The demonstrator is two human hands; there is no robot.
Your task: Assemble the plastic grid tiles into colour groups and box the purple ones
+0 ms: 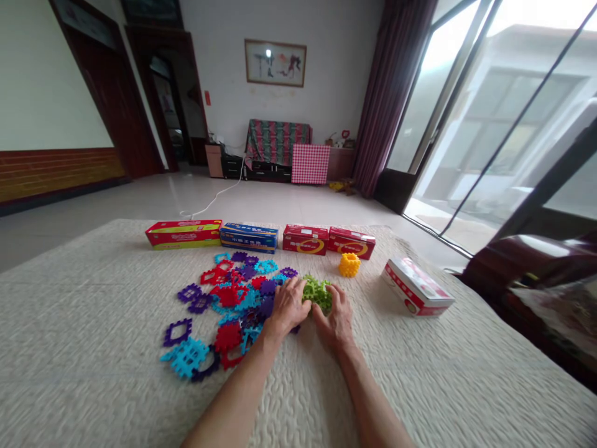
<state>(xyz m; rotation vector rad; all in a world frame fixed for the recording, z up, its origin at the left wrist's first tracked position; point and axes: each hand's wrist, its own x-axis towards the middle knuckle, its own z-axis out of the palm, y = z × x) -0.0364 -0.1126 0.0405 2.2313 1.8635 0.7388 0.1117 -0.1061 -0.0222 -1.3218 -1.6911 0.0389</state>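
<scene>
Both my hands rest on the cream quilted cover (84, 348) and grip a green block made of interlocking plastic pieces (317, 292). My left hand (288, 306) closes on its left side, my right hand (336, 315) on its right side. A finished yellow block of the same kind (349, 264) stands just beyond, to the right. Left of my hands lies a loose pile of flat red, purple and blue plastic pieces (228, 297), some touching my left hand.
A row of boxes lines the far edge: a red-yellow box (183, 234), a blue box (249, 237), two red boxes (328, 240). A white-red box (416, 287) lies at the right. A dark wooden chair (527, 261) stands right of the bed.
</scene>
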